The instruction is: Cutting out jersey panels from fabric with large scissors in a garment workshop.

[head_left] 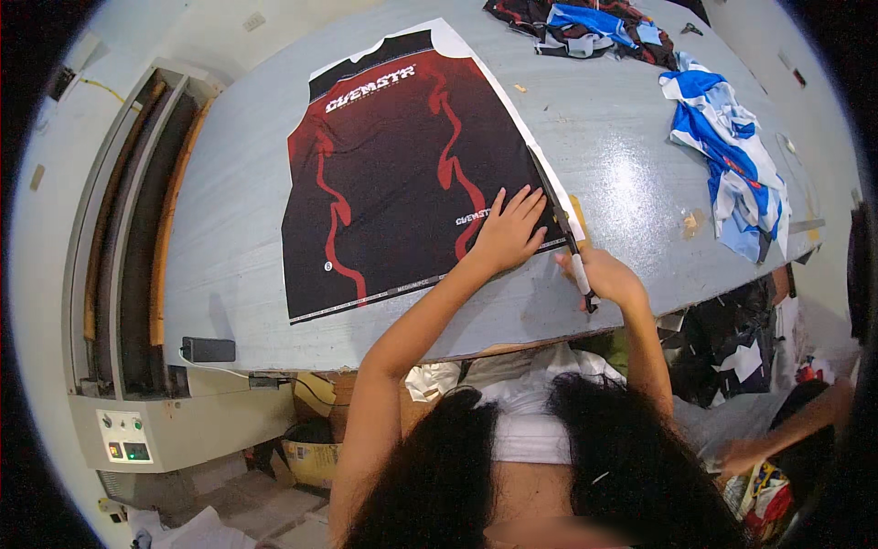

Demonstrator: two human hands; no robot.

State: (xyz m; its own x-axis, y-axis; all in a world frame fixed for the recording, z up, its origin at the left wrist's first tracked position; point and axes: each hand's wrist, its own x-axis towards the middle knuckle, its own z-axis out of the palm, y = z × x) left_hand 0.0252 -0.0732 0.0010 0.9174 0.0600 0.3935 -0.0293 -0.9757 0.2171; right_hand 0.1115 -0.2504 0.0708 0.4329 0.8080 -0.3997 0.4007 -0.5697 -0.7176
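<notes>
Grey table, panel edge: blade and slip hazards

The work surface is a grey table [238,229] with a wide machine [137,274] at 9 o'clock. A black and red cloth panel [393,201] lies on it at 11 o'clock from the picture's centre, with a white margin [564,194] along its right side. Blue and white cloth [732,165] lies at 2 o'clock, well apart.

Hand status: the left hand [512,224] rests palm down on the panel, fingers spread, grasping nothing. The right hand [615,276] is wrapped around the handles of the scissors [578,261]; the blades lie along the panel's right edge, tips toward 11 o'clock. Whether the blades are parted cannot be told.

Caution — fingers: the left fingertips lie just beside the blades; a sideways slip of either hand could cause a cut.

Caution — cloth: the left hand bears on one small area, so the far portion could creep or crease, letting the blades stray into the dark print. A tilted wrist could have the same effect.
</notes>
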